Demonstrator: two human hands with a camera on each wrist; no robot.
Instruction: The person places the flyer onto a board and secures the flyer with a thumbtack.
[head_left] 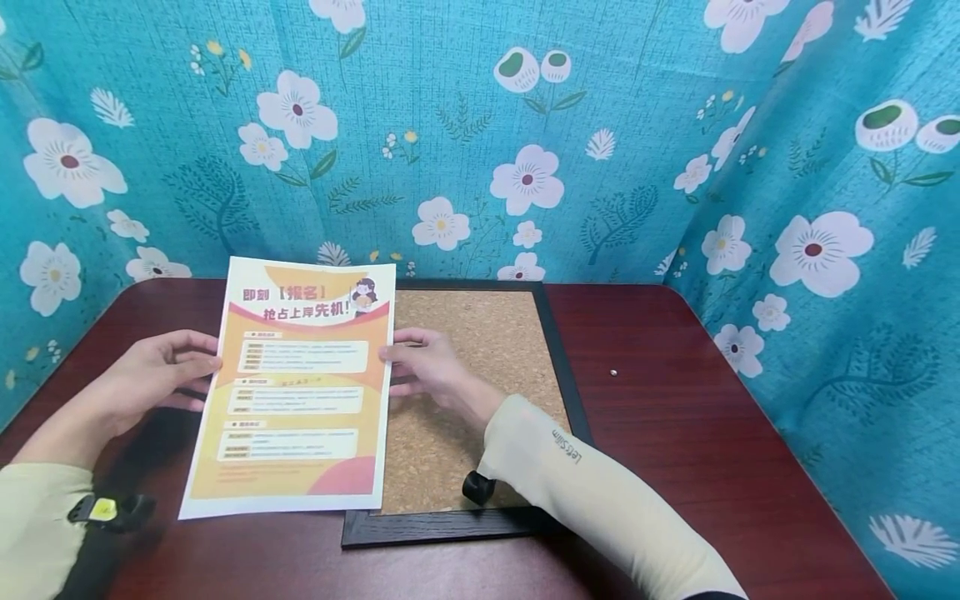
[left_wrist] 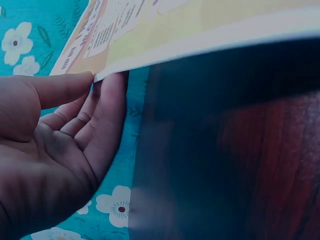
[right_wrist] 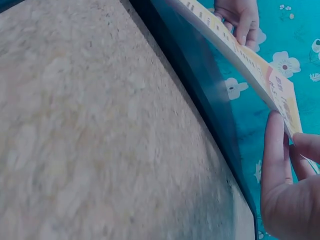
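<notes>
A printed poster sheet (head_left: 300, 400), orange and yellow with a white border, is held up in front of the table by both hands. My left hand (head_left: 161, 371) pinches its left edge between thumb and fingers; in the left wrist view the thumb lies on the printed face and the fingers (left_wrist: 112, 105) are behind. My right hand (head_left: 427, 367) pinches the right edge, thumb in front and fingers behind, as the right wrist view shows too. Behind the sheet lies a cork board (head_left: 480, 375) with a black frame (head_left: 450, 527), its left part hidden by the paper.
The dark red wooden table (head_left: 675, 433) carries the board. A small shiny pin-like object (head_left: 613, 372) lies right of it. A teal floral curtain (head_left: 450, 125) hangs along the back and right side.
</notes>
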